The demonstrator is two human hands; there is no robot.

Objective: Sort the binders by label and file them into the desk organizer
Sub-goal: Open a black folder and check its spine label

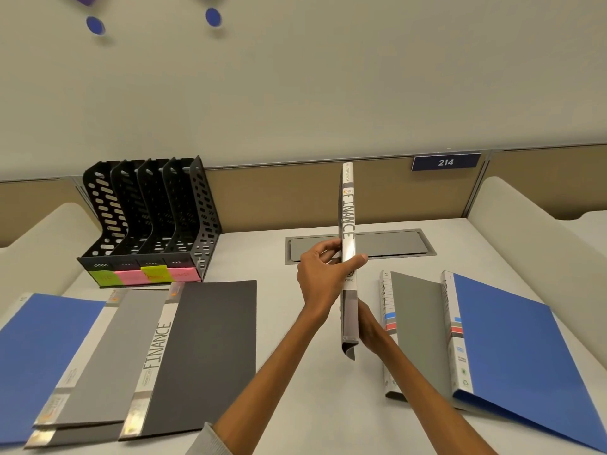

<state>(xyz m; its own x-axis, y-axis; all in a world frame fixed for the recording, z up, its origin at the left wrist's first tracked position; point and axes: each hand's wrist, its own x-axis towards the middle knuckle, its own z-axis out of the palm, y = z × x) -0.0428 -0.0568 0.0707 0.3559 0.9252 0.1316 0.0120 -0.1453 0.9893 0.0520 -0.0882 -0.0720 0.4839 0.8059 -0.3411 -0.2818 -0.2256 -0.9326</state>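
The binder (347,224) you hold stands on end at the centre of the frame, above the worktop (295,382). Its long axis runs up and down, and the FINANCE spine faces you, reading top to bottom. Your left hand (323,274) grips the spine at mid-height, thumb across its front. Your right hand (369,326) lies against the lower end with its fingers hidden, so its grip cannot be told. The black organizer (147,218) sits at the upper left. A dark grey folder (210,349) at lower left and a blue folder (512,349) at lower right lie flat.

Grey sleeve (204,439) at left elbow; both forearms bare.
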